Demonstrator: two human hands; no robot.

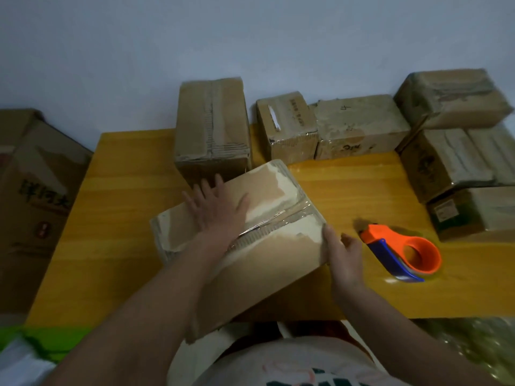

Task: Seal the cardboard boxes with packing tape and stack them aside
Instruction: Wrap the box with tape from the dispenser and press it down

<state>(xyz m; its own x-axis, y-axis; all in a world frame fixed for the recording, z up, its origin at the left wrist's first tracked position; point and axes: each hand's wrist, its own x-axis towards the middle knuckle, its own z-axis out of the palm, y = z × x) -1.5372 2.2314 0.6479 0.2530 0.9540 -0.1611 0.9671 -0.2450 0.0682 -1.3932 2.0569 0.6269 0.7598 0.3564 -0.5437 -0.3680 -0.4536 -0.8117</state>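
Note:
A worn cardboard box [273, 207] lies tilted at the near middle of the yellow table [125, 207], with a strip of clear tape along its top seam. My left hand [216, 206] lies flat on the box's top, fingers spread. My right hand [344, 256] holds the box's right end, thumb on the top edge. An orange and blue tape dispenser [404, 250] lies on the table just right of my right hand, untouched.
A tall box [211, 129] stands behind the one I hold. Two smaller boxes [287, 126] [359, 126] line the wall. A stack of boxes [457, 151] fills the right side. A large printed carton [33, 196] stands left of the table.

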